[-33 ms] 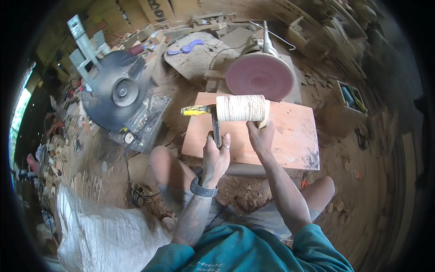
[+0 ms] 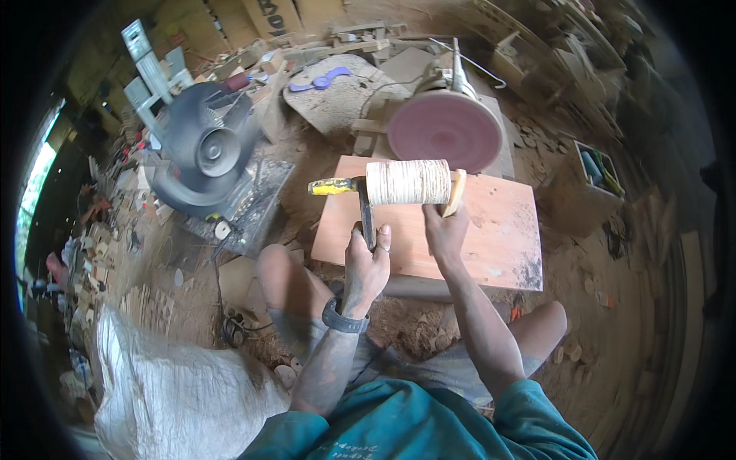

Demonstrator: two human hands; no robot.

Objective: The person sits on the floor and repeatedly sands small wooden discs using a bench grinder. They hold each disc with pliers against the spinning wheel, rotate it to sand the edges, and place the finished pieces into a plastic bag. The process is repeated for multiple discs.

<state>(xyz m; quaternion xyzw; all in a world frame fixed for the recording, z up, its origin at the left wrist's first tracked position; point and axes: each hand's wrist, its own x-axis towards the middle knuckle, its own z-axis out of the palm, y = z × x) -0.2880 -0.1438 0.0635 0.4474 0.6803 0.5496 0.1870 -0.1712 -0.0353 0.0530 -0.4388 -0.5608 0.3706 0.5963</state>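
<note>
My left hand [image 2: 368, 263] is closed around the dark metal bar of a clamp [image 2: 366, 216], whose yellow and black handle points left. Against the clamp's bar lies a sideways stack of round wooden discs [image 2: 409, 182], pale with brown edges, held over the board. At the stack's right end, my right hand [image 2: 447, 230] is closed on a slim pale wooden piece [image 2: 458, 190] that stands nearly upright, with a small gap between it and the last disc. The fingers of the right hand are partly hidden below the stack.
A reddish sanding disc [image 2: 445, 132] on a machine stands just beyond the wooden board [image 2: 491, 238] before me. A fan [image 2: 217, 152] is at the left, a white sack [image 2: 176, 391] at the lower left, a box [image 2: 590, 172] at the right. Wood scraps litter the floor.
The pale wooden piece has shifted slightly right and up, away from the stack's end, with my right hand turning a little. The left hand and the clamp stay nearly still.
</note>
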